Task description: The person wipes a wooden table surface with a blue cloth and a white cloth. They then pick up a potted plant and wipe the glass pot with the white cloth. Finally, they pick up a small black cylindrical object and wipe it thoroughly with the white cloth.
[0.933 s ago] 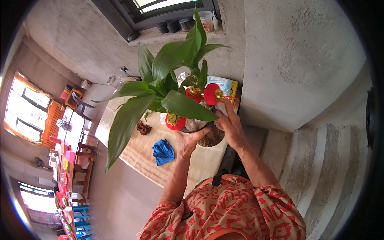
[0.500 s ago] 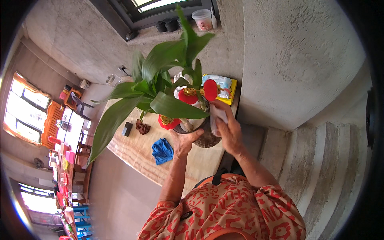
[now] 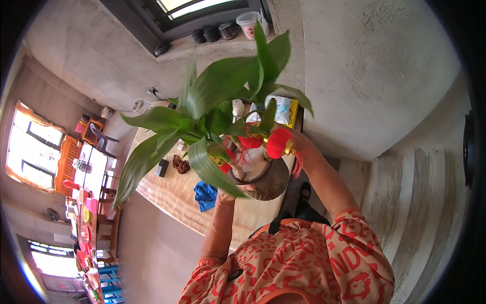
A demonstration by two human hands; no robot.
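A broad-leaved green plant stands in a round, dark, rough-textured pot over the table. Small red lantern ornaments with gold trim hang among its stems. My left hand grips the pot's near left side, partly covered by a drooping leaf. On the right side, my right hand reaches behind a lantern ornament, which hides its fingers. Whether it still has the white cloth seen earlier does not show.
On the wooden table lie a crumpled blue cloth, a brown crumpled thing, a small dark box and a blue-white packet. Concrete steps are at right. Jars and a plastic tub line the windowsill.
The pot and plant have turned and shifted slightly toward me. My right hand has moved from the pot's near right side up and farther back, and the white cloth has gone from sight.
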